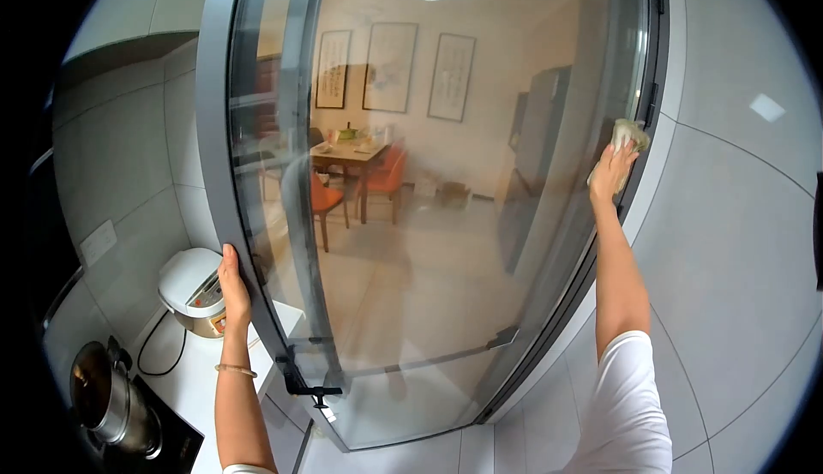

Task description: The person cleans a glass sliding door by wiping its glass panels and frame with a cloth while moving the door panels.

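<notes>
We stand before a framed glass door (pixel 446 294) whose long axis runs up and down, its left stile (pixel 214 131) slanting down to the right across our view and its hinge side lying along the right. Our left hand (pixel 234 290) lies against that stile with the thumb pointing up; we cannot tell how far its fingers wrap behind. Our right hand (pixel 610 170) is closed over a pale, crumpled cloth (pixel 630 134) and presses it against the door's right edge, just below a dark hinge (pixel 653 97). The cloth's longer axis follows that edge, its bunched end pointing up past our fingertips. A tiled wall (pixel 737 243) stands just beside the right hand, leaving little sideways room there, while open room lies between our arms in front of the pane. At left, a rice cooker (pixel 190 279) sits on the white desk (pixel 184 397) near our left hand.
</notes>
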A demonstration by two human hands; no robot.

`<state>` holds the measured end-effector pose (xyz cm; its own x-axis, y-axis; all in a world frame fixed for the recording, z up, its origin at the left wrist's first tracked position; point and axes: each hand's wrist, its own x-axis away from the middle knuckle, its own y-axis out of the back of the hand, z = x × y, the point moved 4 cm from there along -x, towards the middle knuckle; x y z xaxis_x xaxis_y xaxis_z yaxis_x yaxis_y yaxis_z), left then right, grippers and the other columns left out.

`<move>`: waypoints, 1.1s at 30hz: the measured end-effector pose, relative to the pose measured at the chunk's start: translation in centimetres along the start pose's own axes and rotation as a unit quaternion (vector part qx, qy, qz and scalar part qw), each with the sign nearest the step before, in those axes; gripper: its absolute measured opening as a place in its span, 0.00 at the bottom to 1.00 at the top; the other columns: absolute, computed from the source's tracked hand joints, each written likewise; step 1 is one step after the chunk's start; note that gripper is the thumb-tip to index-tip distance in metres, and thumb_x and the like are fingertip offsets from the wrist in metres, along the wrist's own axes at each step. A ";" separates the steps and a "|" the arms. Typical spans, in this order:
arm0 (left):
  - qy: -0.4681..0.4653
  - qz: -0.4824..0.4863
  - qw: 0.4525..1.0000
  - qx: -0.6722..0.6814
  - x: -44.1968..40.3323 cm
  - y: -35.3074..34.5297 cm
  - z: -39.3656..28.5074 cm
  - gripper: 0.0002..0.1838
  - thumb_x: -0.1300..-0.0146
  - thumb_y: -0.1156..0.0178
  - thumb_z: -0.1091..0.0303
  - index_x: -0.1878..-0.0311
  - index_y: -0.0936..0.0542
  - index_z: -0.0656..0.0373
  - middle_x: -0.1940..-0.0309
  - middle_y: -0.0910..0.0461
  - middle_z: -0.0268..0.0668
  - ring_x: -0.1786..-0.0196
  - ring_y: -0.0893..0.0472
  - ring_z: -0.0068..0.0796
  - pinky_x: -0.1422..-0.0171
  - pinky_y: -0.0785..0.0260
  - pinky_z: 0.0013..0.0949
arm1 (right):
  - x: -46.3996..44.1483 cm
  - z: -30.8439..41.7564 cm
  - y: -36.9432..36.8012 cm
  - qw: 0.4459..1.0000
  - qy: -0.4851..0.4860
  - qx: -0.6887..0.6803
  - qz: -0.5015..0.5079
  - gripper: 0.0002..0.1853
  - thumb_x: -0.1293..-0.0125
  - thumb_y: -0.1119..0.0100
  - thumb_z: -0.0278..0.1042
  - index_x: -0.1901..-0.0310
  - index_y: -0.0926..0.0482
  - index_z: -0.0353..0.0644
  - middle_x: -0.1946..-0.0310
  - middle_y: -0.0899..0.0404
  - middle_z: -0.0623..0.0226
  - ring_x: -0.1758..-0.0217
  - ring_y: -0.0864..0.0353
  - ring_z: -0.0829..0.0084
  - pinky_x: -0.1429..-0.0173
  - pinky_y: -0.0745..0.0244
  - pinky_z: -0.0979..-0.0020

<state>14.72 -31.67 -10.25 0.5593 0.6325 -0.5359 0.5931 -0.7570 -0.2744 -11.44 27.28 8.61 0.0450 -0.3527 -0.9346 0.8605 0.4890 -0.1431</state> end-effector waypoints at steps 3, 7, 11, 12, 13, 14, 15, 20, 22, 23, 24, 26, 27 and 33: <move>0.017 0.023 1.000 -0.004 -0.4 0.6 1.0 0.29 0.35 0.60 0.40 0.71 0.29 0.60 0.77 0.31 0.27 0.75 0.34 0.17 0.70 0.41 0.22 | -2.3 4.4 -1.4 0.999 0.004 -0.019 -0.033 0.25 0.32 0.65 0.46 0.36 0.41 0.48 0.32 0.53 0.56 0.29 0.61 0.50 0.31 0.63 0.50; -0.056 -0.036 0.996 -0.066 -1.5 1.3 2.4 0.32 0.39 0.60 0.35 0.72 0.28 0.58 0.83 0.29 0.33 0.83 0.31 0.23 0.79 0.39 0.26 | -2.9 16.9 -2.4 0.987 0.143 -0.047 -0.050 0.25 0.35 0.57 0.44 0.36 0.40 0.54 0.35 0.46 0.56 0.30 0.55 0.49 0.32 0.60 0.48; 0.047 0.026 0.998 0.021 -1.0 0.7 1.7 0.28 0.34 0.59 0.43 0.66 0.26 0.63 0.71 0.29 0.29 0.68 0.31 0.19 0.61 0.38 0.23 | 3.1 32.9 -1.7 0.965 0.246 -0.073 -0.055 0.26 0.44 0.48 0.41 0.41 0.33 0.54 0.40 0.37 0.57 0.34 0.47 0.49 0.34 0.55 0.46; 0.035 0.008 0.999 0.022 -1.2 0.6 1.6 0.28 0.34 0.59 0.43 0.66 0.26 0.62 0.73 0.28 0.29 0.71 0.31 0.19 0.65 0.37 0.23 | 5.0 36.1 -1.2 0.945 0.304 -0.104 -0.061 0.23 0.46 0.49 0.41 0.46 0.29 0.52 0.45 0.34 0.59 0.36 0.44 0.48 0.36 0.54 0.44; 0.017 0.000 1.000 0.025 -1.2 0.2 1.4 0.28 0.34 0.59 0.43 0.67 0.26 0.62 0.73 0.28 0.29 0.72 0.31 0.19 0.66 0.38 0.22 | 7.6 38.4 -1.4 0.935 0.326 -0.141 -0.002 0.22 0.41 0.53 0.41 0.42 0.32 0.57 0.39 0.38 0.59 0.33 0.48 0.51 0.36 0.53 0.47; -0.001 -0.010 0.999 0.031 -0.9 -0.3 0.7 0.28 0.34 0.59 0.42 0.67 0.26 0.62 0.74 0.28 0.28 0.73 0.31 0.18 0.67 0.38 0.22 | 10.0 40.8 -1.0 0.908 0.386 -0.158 0.040 0.22 0.43 0.53 0.36 0.44 0.29 0.56 0.41 0.35 0.63 0.33 0.45 0.54 0.35 0.55 0.46; 0.022 0.008 0.999 0.021 -0.6 -0.4 0.3 0.30 0.35 0.60 0.41 0.68 0.26 0.62 0.75 0.28 0.29 0.73 0.31 0.19 0.68 0.38 0.23 | 13.3 42.5 -0.7 0.875 0.433 -0.212 0.055 0.22 0.45 0.52 0.34 0.45 0.29 0.56 0.42 0.33 0.65 0.33 0.45 0.56 0.33 0.56 0.47; -0.010 -0.010 1.000 0.011 -0.3 -1.0 -0.7 0.31 0.37 0.59 0.38 0.69 0.27 0.61 0.79 0.28 0.31 0.77 0.29 0.21 0.72 0.38 0.24 | 12.6 39.8 -0.4 0.801 0.556 -0.218 0.028 0.20 0.49 0.47 0.31 0.52 0.24 0.54 0.46 0.29 0.66 0.38 0.36 0.64 0.31 0.51 0.55; 0.039 0.003 0.999 0.021 -1.0 -0.1 1.0 0.31 0.39 0.59 0.36 0.69 0.28 0.59 0.81 0.28 0.33 0.80 0.29 0.23 0.75 0.37 0.25 | 8.3 36.3 -0.6 0.826 0.533 -0.186 0.012 0.20 0.52 0.45 0.29 0.53 0.23 0.53 0.48 0.27 0.66 0.39 0.34 0.63 0.33 0.48 0.56; 0.028 -0.023 0.999 0.022 -0.7 -0.7 0.2 0.31 0.40 0.58 0.35 0.69 0.28 0.59 0.81 0.28 0.34 0.80 0.29 0.23 0.76 0.37 0.25 | 5.9 34.1 -1.0 0.839 0.512 -0.184 0.009 0.21 0.53 0.44 0.28 0.53 0.23 0.52 0.50 0.26 0.65 0.39 0.35 0.62 0.33 0.48 0.57; 0.018 -0.048 0.998 0.021 -0.3 -1.2 -0.6 0.32 0.40 0.58 0.34 0.69 0.28 0.59 0.81 0.28 0.34 0.81 0.29 0.23 0.77 0.38 0.25 | 3.6 31.6 -1.1 0.852 0.491 -0.182 0.007 0.22 0.54 0.44 0.27 0.53 0.23 0.51 0.51 0.25 0.64 0.38 0.36 0.62 0.34 0.48 0.58; 0.004 -0.072 0.997 0.012 -0.3 -1.4 -0.6 0.33 0.41 0.58 0.33 0.69 0.28 0.59 0.83 0.28 0.34 0.82 0.29 0.24 0.78 0.38 0.25 | -0.2 25.8 -1.1 0.887 0.456 -0.074 -0.015 0.24 0.48 0.46 0.27 0.46 0.27 0.50 0.47 0.28 0.61 0.36 0.40 0.58 0.33 0.50 0.56; -0.002 -0.083 0.996 0.008 -0.3 -1.5 -0.7 0.33 0.41 0.58 0.33 0.69 0.29 0.60 0.83 0.29 0.34 0.82 0.29 0.25 0.78 0.38 0.25 | -1.3 23.0 -0.5 0.903 0.423 -0.077 -0.002 0.26 0.47 0.48 0.24 0.43 0.30 0.49 0.44 0.31 0.60 0.35 0.42 0.58 0.33 0.50 0.58; 0.022 -0.052 0.998 0.031 -4.5 3.8 5.6 0.34 0.36 0.59 0.41 0.45 0.32 0.66 0.50 0.31 0.36 0.48 0.33 0.26 0.42 0.45 0.27 | -2.9 7.5 0.2 0.955 0.293 -0.044 -0.022 0.26 0.41 0.50 0.28 0.39 0.36 0.48 0.41 0.35 0.54 0.33 0.46 0.52 0.32 0.55 0.54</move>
<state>11.19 -38.27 -13.39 0.5231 0.7135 -0.4662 0.6124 -0.6951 -0.3766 -7.58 22.45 13.69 -0.3038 0.1192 -0.9453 0.8082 0.5577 -0.1894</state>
